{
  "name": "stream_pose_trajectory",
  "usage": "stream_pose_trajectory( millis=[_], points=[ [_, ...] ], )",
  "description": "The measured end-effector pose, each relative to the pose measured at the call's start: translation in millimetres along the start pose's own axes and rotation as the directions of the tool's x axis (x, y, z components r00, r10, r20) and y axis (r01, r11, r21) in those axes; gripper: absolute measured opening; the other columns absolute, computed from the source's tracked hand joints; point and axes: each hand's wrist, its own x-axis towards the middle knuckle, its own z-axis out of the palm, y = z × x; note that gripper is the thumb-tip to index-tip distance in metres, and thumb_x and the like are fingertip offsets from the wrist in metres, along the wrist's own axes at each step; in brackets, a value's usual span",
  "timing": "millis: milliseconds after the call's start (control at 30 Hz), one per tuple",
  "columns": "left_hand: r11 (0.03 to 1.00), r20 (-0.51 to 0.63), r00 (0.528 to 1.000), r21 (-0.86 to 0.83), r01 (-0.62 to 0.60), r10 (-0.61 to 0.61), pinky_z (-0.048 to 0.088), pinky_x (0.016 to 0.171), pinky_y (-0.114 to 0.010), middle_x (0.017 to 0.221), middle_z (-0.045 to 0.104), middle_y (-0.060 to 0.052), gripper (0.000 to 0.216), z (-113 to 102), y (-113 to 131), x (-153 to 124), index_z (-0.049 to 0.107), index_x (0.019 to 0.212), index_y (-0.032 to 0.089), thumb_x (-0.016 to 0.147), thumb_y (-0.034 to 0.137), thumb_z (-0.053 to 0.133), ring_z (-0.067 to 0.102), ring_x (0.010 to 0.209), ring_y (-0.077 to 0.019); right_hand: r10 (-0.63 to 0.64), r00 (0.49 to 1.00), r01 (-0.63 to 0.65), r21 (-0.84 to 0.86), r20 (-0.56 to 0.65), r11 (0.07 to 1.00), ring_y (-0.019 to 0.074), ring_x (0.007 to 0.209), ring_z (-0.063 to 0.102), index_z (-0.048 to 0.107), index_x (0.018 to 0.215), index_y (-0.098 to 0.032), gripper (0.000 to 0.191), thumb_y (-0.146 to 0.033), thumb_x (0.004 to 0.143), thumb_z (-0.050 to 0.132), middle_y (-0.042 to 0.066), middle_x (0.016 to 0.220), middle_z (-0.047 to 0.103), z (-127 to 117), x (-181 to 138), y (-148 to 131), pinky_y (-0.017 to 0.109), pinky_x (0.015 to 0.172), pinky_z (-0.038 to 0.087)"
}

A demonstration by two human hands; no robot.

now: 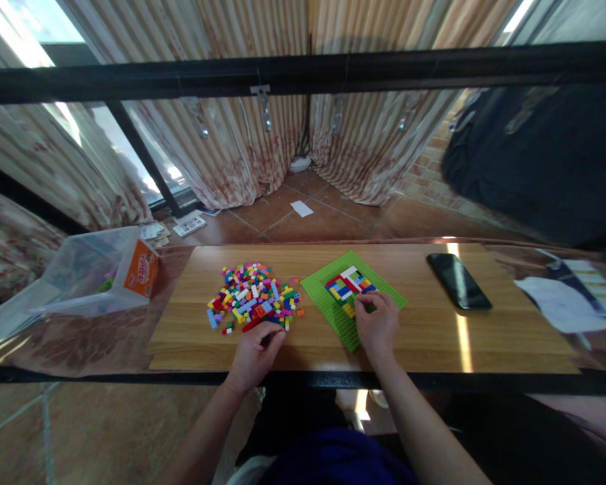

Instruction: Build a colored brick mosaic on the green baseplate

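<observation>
A green studded baseplate [328, 306] lies turned at an angle on the wooden board, bearing a patch of joined toy bricks [351, 284] in red, white, blue, yellow and other colours. Over its near right part is my right hand [377, 323], thumb and fingers pinched at the patch's near edge; whatever they grip is hidden. My left hand [255, 353] rests at the near edge of a loose heap of small coloured bricks [252, 293]. Its fingers are curled together, and what is in them cannot be made out. Red bricks [257, 316] lie just beyond those fingers.
A black phone [458, 281] lies on the wooden board [414, 347] at right. Left of the board stands a clear plastic box [93, 269] with an orange label. White papers [560, 303] are at far right. A dark metal bar [303, 73] crosses before the curtains.
</observation>
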Motion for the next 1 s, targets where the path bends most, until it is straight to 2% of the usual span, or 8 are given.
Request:
stream_pose_trajectory(
  millis=[233, 367, 467, 567, 700, 867, 1000],
  points=[
    [1.0, 0.002, 1.0, 0.008, -0.008, 0.008, 0.045, 0.068, -0.024, 0.076, 0.065, -0.001, 0.019, 0.7, -2.2, 1.0, 0.066, 0.082, 0.018, 0.09, 0.031, 0.055, 0.059, 0.071, -0.013, -0.09, 0.996, 0.09, -0.01, -0.006, 0.996, 0.0236, 0.09, 0.056, 0.066, 0.068, -0.019, 0.017, -0.023, 0.081, 0.057, 0.01, 0.091, 0.063, 5.5, -1.0, 4.8, 0.04, 0.084, 0.046],
    [1.0, 0.004, 1.0, 0.0, -0.004, 0.004, 0.044, 0.067, -0.025, 0.073, 0.064, -0.001, 0.02, -0.2, -0.2, 0.8, 0.066, 0.082, 0.018, 0.09, 0.033, 0.055, 0.058, 0.069, -0.0134, -0.079, 0.996, 0.076, 0.062, 0.046, 0.995, 0.0228, 0.088, 0.058, 0.068, 0.068, -0.019, 0.017, -0.025, 0.081, 0.059, 0.009, 0.09, 0.062, 3.0, 2.9, 7.5, 0.04, 0.084, 0.047],
    [1.0, -0.004, 1.0, -0.007, -0.01, 0.01, 0.045, 0.067, -0.025, 0.074, 0.065, -0.001, 0.02, -1.4, 1.9, 0.1, 0.067, 0.083, 0.017, 0.089, 0.033, 0.055, 0.058, 0.07, -0.0138, -0.054, 0.996, 0.041, 0.173, 0.073, 0.984, 0.0222, 0.089, 0.06, 0.073, 0.077, -0.018, 0.017, -0.03, 0.081, 0.06, 0.009, 0.095, 0.063, -7.2, 2.0, 9.7, 0.04, 0.084, 0.049],
    [1.0, -0.018, 1.0, -0.022, -0.016, 0.015, 0.045, 0.068, -0.025, 0.076, 0.066, -0.001, 0.021, -2.0, 0.6, 0.0, 0.067, 0.084, 0.017, 0.089, 0.034, 0.055, 0.059, 0.071, -0.0142, -0.002, 1.0, -0.004, 0.254, 0.024, 0.967, 0.0215, 0.088, 0.061, 0.074, 0.088, -0.018, 0.022, -0.032, 0.085, 0.057, 0.009, 0.096, 0.064, -22.1, -7.2, 13.5, 0.038, 0.079, 0.05],
    [0.999, -0.073, 0.997, -0.048, 0.005, -0.008, 0.048, 0.074, -0.027, 0.083, 0.069, -0.002, 0.019, -1.3, -6.7, 1.0, 0.067, 0.089, 0.018, 0.089, 0.032, 0.054, 0.063, 0.079, -0.0157, 0.019, 0.999, -0.031, 0.276, 0.044, 0.961, 0.0213, 0.084, 0.063, 0.073, 0.086, -0.017, 0.023, -0.032, 0.087, 0.056, 0.01, 0.093, 0.066, -38.2, -26.0, 19.5, 0.036, 0.073, 0.051],
    [0.999, -0.132, 0.991, -0.032, -0.013, 0.009, 0.05, 0.085, -0.031, 0.097, 0.07, -0.004, 0.024, -0.5, -12.6, -0.8, 0.067, 0.104, 0.02, 0.085, 0.018, 0.052, 0.065, 0.093, -0.0177, -0.077, 0.987, 0.037, 0.274, 0.138, 0.961, 0.0211, 0.089, 0.065, 0.072, 0.088, -0.019, 0.021, -0.03, 0.089, 0.054, 0.009, 0.098, 0.067, -40.2, -44.1, 11.9, 0.037, 0.079, 0.053],
    [0.996, -0.142, 0.986, 0.021, -0.089, 0.091, 0.05, 0.093, -0.034, 0.108, 0.067, -0.006, 0.032, 1.2, -12.4, -3.2, 0.066, 0.108, 0.02, 0.083, 0.009, 0.049, 0.063, 0.104, -0.0186, -0.231, 0.942, 0.155, 0.291, 0.245, 0.944, 0.0205, 0.092, 0.066, 0.072, 0.088, -0.021, 0.02, -0.027, 0.091, 0.053, 0.008, 0.099, 0.068, -28.2, -54.7, -11.6, 0.036, 0.082, 0.053]
  ],
)
